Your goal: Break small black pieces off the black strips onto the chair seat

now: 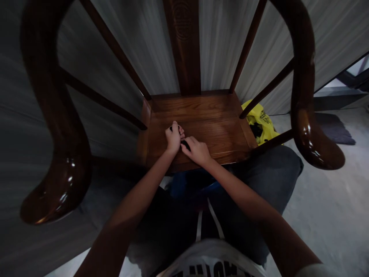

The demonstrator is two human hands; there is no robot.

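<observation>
Over the front left part of a brown wooden chair seat point(196, 109), my two hands are close together. My left hand point(174, 137) is closed around a small black object point(171, 128), only a bit of which shows past the thumb. Beside it, my right hand point(197, 149) has its fingers and thumb around another small dark piece point(185, 145). Whether the two dark parts belong to one thing I cannot tell, as the fingers cover most of them. The kind of object is too dark and small to make out.
Curved chair arms rise at the left point(65, 154) and right point(305, 100), with slim spindles and a carved back slat point(184, 50). A yellow bag point(263, 119) with black contents stands right of the seat. A dark mat point(334, 129) lies on the pale floor.
</observation>
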